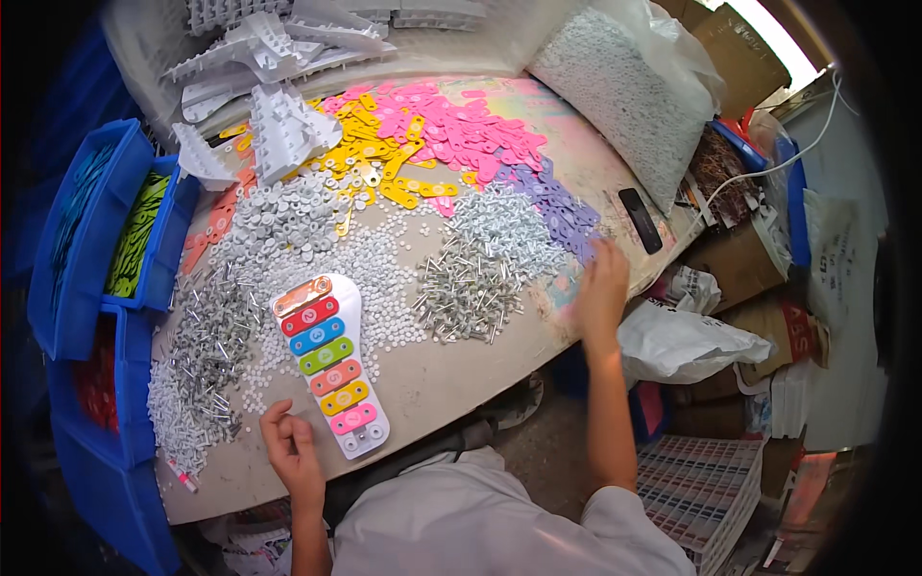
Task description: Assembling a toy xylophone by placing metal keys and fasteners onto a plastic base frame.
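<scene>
A: Left hand (pixel 293 449) half-open, nothing visible in it, beside the xylophone (pixel 332 365), laid close in, probably for easy reach!
B: Right hand (pixel 603 288) at the purple bars (pixel 552 200); grip, can't tell

Pale circled numerals stand on the coloured bars (pixel 328 356) across the white panel (pixel 349 301). Large capitals mark a brown sack (pixel 774 324) at the right (on a red patch); darker lettering shows on the white plastic bag (pixel 687 348) and the pale sheet (pixel 830 235).
</scene>
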The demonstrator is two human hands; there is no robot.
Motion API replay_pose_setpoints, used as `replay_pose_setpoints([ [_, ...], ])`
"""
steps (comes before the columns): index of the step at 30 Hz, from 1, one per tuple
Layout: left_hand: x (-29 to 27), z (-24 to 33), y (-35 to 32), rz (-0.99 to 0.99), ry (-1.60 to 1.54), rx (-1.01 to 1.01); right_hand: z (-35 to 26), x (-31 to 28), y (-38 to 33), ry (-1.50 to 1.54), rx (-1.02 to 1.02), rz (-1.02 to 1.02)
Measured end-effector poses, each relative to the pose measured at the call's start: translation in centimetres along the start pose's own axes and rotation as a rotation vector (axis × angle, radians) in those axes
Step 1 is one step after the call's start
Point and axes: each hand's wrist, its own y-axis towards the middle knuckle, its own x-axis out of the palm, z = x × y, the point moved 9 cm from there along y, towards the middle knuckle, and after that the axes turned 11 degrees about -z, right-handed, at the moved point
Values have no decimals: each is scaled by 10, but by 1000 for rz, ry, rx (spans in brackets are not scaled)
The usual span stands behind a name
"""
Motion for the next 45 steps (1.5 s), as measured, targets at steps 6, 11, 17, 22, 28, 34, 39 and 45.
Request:
replay_pose_setpoints([
  [6, 5, 0, 3, -27, -24, 19, 115, 54, -13, 178, 176, -254],
  [11, 2, 1, 1, -16, -60, -9, 96, 43, -13, 156, 251, -85],
  [17, 2, 12, -11, 7, -41, -48, -79, 12, -42, 1116, 257, -430],
  [22, 9, 28, -23, 3, -136, -77, -228, -23, -113, 1294, 24, -1023],
  [28, 30, 82, -39, -253, 309, 218, -294, -41, -166, 1288, -225, -1196],
  [34, 46, 99, -36, -464, 487, 268, -296, -66, -133, 1177, -496, -952],
  [39, 45, 84, -24, -489, 457, 179, -278, -40, -135, 1209, -172, -1168],
  [45, 24, 55, -17, -179, 442, 32, -280, -24, -133, 1112, -149, -1004],
])
